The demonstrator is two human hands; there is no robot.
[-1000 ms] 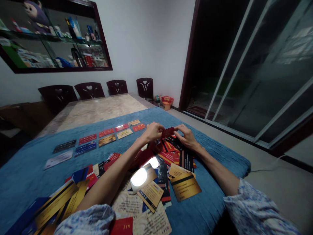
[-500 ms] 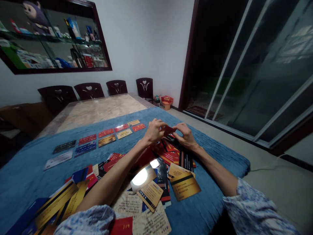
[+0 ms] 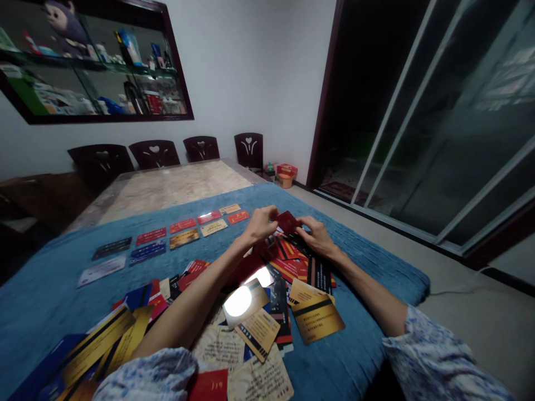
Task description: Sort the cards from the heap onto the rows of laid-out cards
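A dark red card (image 3: pixel 286 221) is held up between both hands over a blue cloth (image 3: pixel 42 301). My left hand (image 3: pixel 261 224) pinches its left end and my right hand (image 3: pixel 316 236) grips its right side. Beneath them lies a loose heap of red, black and gold cards (image 3: pixel 292 267). Further left on the cloth, two neat rows of single cards (image 3: pixel 175 234) run toward the far edge.
The bare marble tabletop (image 3: pixel 167 186) lies beyond the cloth, with several dark chairs (image 3: pixel 152 153) along the wall. A glass shelf unit (image 3: pixel 92 61) hangs above. Sliding glass doors (image 3: pixel 438 128) stand to the right. More gold and blue cards (image 3: pixel 96 345) pile near my left elbow.
Both hands stay over the heap with the red card. The card has tilted so that more of its face shows, and the hands have dipped slightly.
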